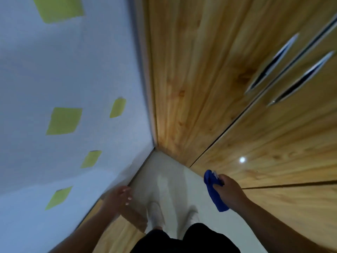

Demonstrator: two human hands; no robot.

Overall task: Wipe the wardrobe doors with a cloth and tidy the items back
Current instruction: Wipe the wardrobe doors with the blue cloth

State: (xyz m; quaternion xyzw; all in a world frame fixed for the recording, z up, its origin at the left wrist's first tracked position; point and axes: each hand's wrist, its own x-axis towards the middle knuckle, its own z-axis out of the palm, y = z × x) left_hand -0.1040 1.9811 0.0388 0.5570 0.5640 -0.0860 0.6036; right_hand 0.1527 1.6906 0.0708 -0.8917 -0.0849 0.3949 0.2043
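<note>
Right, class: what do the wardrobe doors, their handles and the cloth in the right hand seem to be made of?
Wardrobe doors: wood or wood-look laminate, glossy; grain, knots and a lamp reflection show.
Handles: apparently polished metal; silvery, bright glints.
Cloth: soft blue fabric, perhaps microfibre; it hangs limp from the right hand.

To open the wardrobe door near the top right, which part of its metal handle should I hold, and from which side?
Hold the lower metal handle at its middle, where the dark gap behind the bar looks widest. It is long and narrow and lies along the door edge, so hook the fingers in from the open side. The left hand is free; the right hand holds the blue cloth.
</note>
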